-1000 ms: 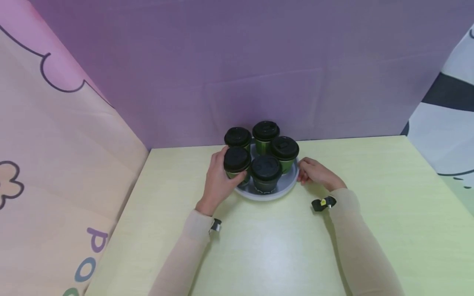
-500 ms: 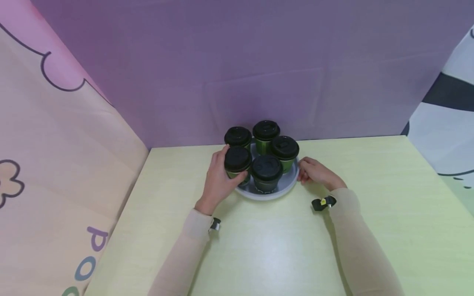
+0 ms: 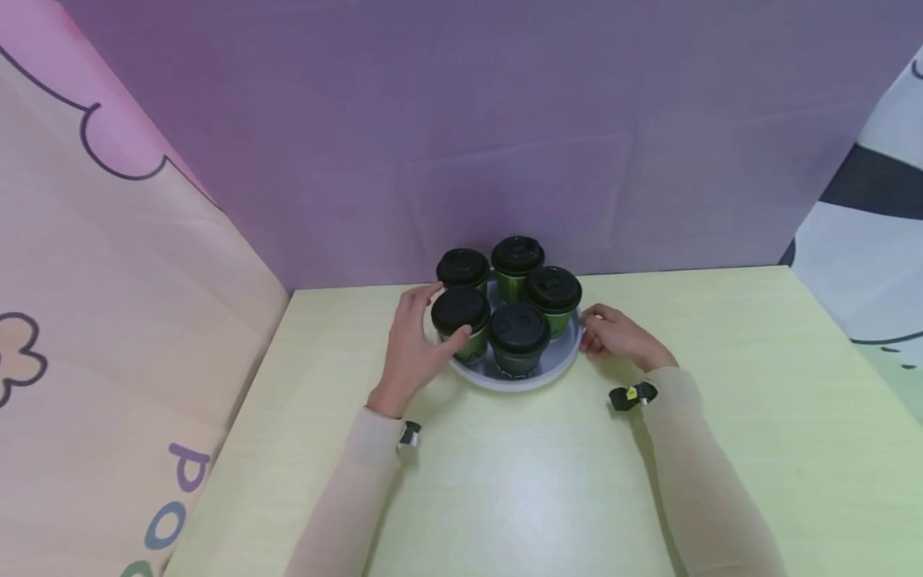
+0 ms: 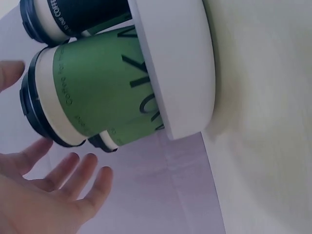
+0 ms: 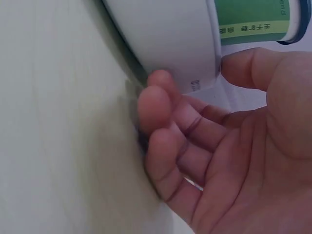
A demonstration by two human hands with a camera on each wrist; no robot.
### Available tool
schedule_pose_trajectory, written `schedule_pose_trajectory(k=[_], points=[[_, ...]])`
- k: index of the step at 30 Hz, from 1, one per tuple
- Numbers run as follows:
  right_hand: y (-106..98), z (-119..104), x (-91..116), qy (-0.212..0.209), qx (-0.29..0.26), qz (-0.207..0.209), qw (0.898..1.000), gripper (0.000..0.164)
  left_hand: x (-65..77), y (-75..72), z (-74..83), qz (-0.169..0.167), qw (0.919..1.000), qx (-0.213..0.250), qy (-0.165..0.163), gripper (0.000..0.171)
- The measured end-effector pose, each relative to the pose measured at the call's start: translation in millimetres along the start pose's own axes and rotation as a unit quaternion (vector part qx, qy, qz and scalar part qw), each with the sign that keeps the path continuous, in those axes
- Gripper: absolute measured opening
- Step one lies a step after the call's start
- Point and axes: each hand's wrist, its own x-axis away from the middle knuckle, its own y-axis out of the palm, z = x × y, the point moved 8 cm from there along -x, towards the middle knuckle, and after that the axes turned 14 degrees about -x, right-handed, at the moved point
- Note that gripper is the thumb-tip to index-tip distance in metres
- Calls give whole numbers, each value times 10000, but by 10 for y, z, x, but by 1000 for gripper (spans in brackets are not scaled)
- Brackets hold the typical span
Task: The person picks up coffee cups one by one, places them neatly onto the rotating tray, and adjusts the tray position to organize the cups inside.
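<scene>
Several lidded paper coffee cups stand upright on a round white tray (image 3: 515, 385). My left hand (image 3: 413, 353) is spread about the front-left cup (image 3: 461, 311), a green one with a black lid. In the left wrist view, the fingers (image 4: 100, 183) are apart from this green cup (image 4: 97, 85), and the thumb tip lies close to its lid. On the tray's right side, my right hand (image 3: 613, 335) holds the edge. The right wrist view has its thumb at the tray's rim and its curled fingers (image 5: 156, 109) against the outer wall.
A dark cup (image 3: 517, 340) stands just right of the front-left one, with more green cups (image 3: 554, 292) behind. The tray sits near the back edge of the pale table (image 3: 519, 481), close to a purple backdrop (image 3: 519, 120). A printed cloth (image 3: 108, 280) borders the left side.
My left hand has loosened from the front-left cup and drawn slightly left, its fingers and thumb wider apart. That cup stands slightly further left. The right hand stays at the tray's edge.
</scene>
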Motion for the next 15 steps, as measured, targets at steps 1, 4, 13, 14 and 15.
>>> schedule_pose_trajectory(k=[1, 4, 13, 14, 15], points=[[-21, -1, -3, -24, 79, 46, 10000, 42, -6, -25, -7, 100, 9999, 29, 25, 73], [-105, -23, -6, -198, 286, 271, 9990, 40, -24, -99, -35, 407, 9990, 143, 78, 59], [-299, -211, 123, -1029, 181, 964, 9898, 25, -50, -283, -187, 796, 9965, -197, -137, 35], [-318, -238, 143, -1101, 205, 1055, 9881, 24, -59, -304, -198, 813, 9962, -262, -149, 34], [-337, -262, 164, -1147, 240, 1145, 9865, 23, -68, -320, -208, 819, 9960, -334, -160, 34]])
